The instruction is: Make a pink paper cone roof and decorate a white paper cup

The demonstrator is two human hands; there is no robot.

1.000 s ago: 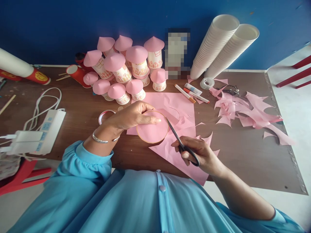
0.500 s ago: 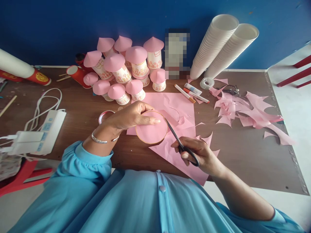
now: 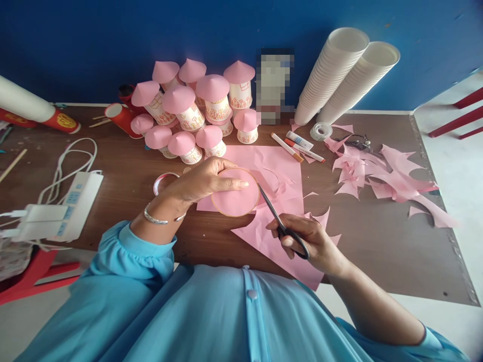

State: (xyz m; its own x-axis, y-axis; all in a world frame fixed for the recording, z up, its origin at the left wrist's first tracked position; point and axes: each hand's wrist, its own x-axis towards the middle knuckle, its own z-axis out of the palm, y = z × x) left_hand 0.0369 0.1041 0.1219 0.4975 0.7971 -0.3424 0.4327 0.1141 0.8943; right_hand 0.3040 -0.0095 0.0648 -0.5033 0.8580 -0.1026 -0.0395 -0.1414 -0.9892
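My left hand (image 3: 213, 182) pinches a pink paper circle (image 3: 236, 201) with a yellowish outline, thumb lying across its face. In my right hand (image 3: 305, 239) is a pair of black-handled scissors (image 3: 272, 210), pointing up and left, its tip at the circle's right edge. The blades look closed together. Beneath the circle lies a pink paper sheet (image 3: 289, 173) with curved cuts in it. A second, creased pink piece (image 3: 260, 234) extends toward the table's front edge, partly behind my right hand.
Several paper cups with pink cone roofs (image 3: 213, 88) stand at the back. Tall white cup stacks (image 3: 335, 70) lean on the wall. Markers (image 3: 298, 146), a tape roll (image 3: 321, 131) and pink scraps (image 3: 381, 173) lie to the right. A power strip (image 3: 77, 206) with cables sits left.
The paper circle has tilted slightly, its lower edge now higher. The scissors stay at its right edge with little movement. Both hands keep their hold; the whole view has shifted slightly.
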